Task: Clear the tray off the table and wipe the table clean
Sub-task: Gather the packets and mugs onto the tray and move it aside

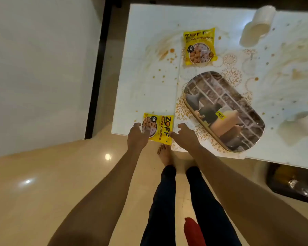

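Left hand point(137, 134) and right hand point(184, 134), both half open and holding nothing, flanking a yellow snack packet point(158, 127) at the table's point(149, 89) near edge. Mirrored tray point(224, 110) just right of them, on a patterned mat point(233, 77). Risk: packet overhanging, likely to slip off if nudged. Two packets, second one point(199, 47) farther back; two tipped cups point(258, 25), second point(299, 125) at right; many brown spill stains point(164, 54).
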